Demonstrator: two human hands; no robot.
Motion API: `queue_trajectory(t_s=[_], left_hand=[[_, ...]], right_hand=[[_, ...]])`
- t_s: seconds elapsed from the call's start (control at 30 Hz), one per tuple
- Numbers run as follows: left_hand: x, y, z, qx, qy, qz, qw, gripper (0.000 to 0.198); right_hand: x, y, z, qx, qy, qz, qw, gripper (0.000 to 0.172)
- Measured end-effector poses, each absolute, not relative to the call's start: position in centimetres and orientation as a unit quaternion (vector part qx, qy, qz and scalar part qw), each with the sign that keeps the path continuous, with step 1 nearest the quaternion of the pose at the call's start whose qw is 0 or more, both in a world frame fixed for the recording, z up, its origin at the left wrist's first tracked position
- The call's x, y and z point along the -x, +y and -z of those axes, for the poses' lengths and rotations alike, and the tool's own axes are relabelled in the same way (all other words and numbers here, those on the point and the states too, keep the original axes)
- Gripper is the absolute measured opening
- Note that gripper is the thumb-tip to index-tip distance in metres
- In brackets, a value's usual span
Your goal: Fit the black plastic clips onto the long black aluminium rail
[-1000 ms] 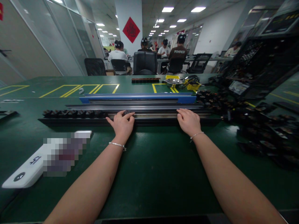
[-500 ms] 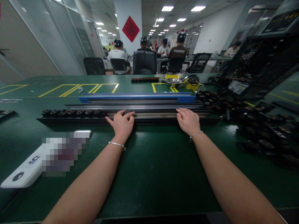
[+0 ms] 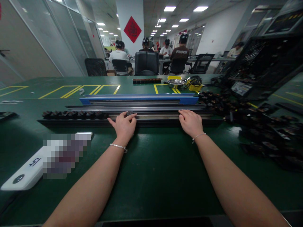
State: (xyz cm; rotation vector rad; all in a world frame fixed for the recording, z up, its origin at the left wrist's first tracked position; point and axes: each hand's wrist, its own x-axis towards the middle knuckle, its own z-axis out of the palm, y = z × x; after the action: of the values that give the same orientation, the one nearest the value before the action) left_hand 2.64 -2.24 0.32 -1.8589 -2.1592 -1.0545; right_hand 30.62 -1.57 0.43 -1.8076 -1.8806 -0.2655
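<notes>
A long black rail (image 3: 157, 122) with a metallic channel lies crosswise on the green table. Along its left part sits a row of small black parts (image 3: 71, 114) with brownish tops. My left hand (image 3: 124, 125) is on the rail just right of that row, its fingers closed about a small black part (image 3: 129, 113) and the little finger stretched left. The fingertips' undersides are hidden. Farther right, my right hand (image 3: 192, 122) grips the rail, fingers together and bent over its channel. Directly behind lie another dark rail (image 3: 151, 108) and a blue-ended bar (image 3: 189, 100).
A big heap of black parts (image 3: 267, 132) spreads over the right side, below a tilted black case (image 3: 251, 66). A white device (image 3: 30, 170) lies front left. At the back are a metal bowl (image 3: 175, 82) and a dark strip (image 3: 147, 81). Several people sit beyond the table.
Almost nothing differs. My left hand and the small black part have shifted very slightly to the right; my right hand stays in place.
</notes>
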Motion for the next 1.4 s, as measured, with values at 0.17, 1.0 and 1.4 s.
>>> queue_trajectory(t_s=[0.17, 1.0, 1.4], left_hand=[[-2.72, -2.24, -0.19, 0.617, -0.701, 0.353, 0.054, 0.029], [-2.81, -2.39, -0.35, 0.628, -0.693, 0.352, 0.043, 0.029], [-2.72, -2.37, -0.16, 0.633, -0.688, 0.352, 0.048, 0.030]], right_hand=[[-30.57, -1.65, -0.39, 0.666, -0.692, 0.099, 0.260, 0.038], [-30.55, -1.70, -0.51, 0.672, -0.691, 0.095, 0.247, 0.040], [-30.59, -1.69, -0.44, 0.666, -0.694, 0.095, 0.258, 0.040]])
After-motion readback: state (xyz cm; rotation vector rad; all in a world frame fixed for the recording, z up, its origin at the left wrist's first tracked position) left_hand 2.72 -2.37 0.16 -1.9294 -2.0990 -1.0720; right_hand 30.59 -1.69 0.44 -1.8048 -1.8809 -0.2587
